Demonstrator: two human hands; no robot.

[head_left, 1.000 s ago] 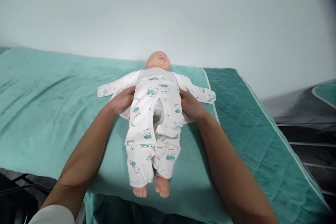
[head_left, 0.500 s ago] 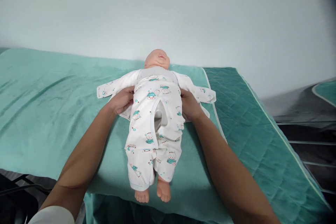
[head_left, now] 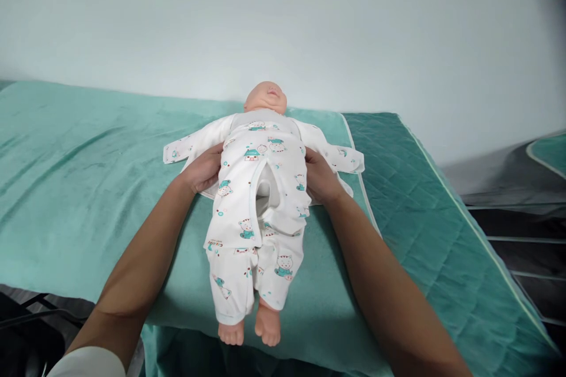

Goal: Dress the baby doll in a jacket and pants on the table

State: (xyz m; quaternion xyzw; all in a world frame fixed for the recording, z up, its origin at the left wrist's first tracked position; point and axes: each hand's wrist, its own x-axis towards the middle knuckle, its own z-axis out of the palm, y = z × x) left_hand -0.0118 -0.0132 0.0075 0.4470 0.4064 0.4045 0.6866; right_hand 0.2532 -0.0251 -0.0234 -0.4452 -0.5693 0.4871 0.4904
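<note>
A baby doll (head_left: pixel 266 98) lies on its back, head toward the wall and bare feet toward me. It wears a white long-sleeved baby top (head_left: pixel 212 128) under white open-crotch baby trousers (head_left: pixel 277 150) printed with cartoon animals and houses. The trousers reach up over the chest. At the left side of the trunk, my left hand (head_left: pixel 204 169) is closed on the trousers' edge, its fingertips partly hidden by cloth. On the opposite side my right hand (head_left: pixel 322 177) also grips the trousers, with most of its fingers tucked behind the fabric.
A light green blanket (head_left: pixel 106 188) covers the table under the doll. To the right lies a darker quilted cover (head_left: pixel 424 224). A pale wall (head_left: pixel 283 23) rises close behind the head. Metal bars (head_left: pixel 522 240) show at the far right.
The doll's legs and lower trousers have swung slightly to the left, and the trunk has rolled a little the same way. Both hands stay almost where they were.
</note>
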